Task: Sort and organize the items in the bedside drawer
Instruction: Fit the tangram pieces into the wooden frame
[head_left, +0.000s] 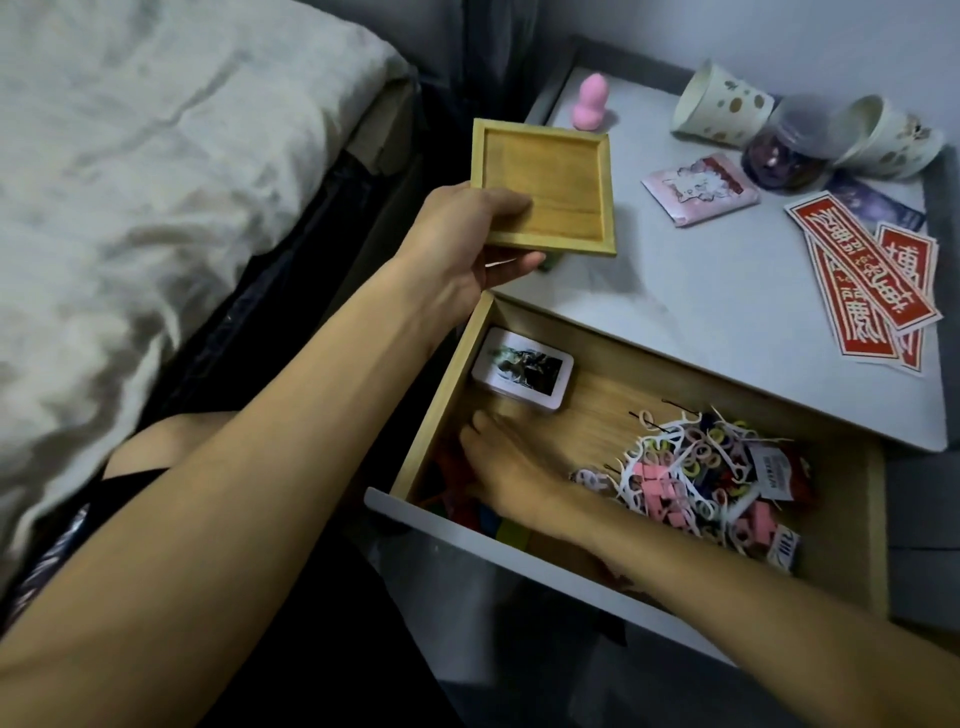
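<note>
The bedside drawer (878, 525) stands pulled open, wooden inside with a white front. My left hand (462, 244) holds a shallow square wooden tray (550, 182) by its near left corner, above the nightstand's left edge. My right hand (498, 462) reaches into the drawer's near left corner, blurred, fingers down among coloured items (447, 493); I cannot tell whether it grips anything. A stack of photo cards (522, 371) lies at the drawer's back left. A jumbled pile of floss picks, hair ties, pink clips and hairpins (691, 467) fills the drawer's right half.
On the white nightstand top (675, 291) are a pink sponge (748, 101), two tipped paper cups (719, 106) (883, 137), a dark jar (779, 156), a pink packet (698, 187) and red paper strips (872, 275). A bed with pale bedding (156, 182) lies left.
</note>
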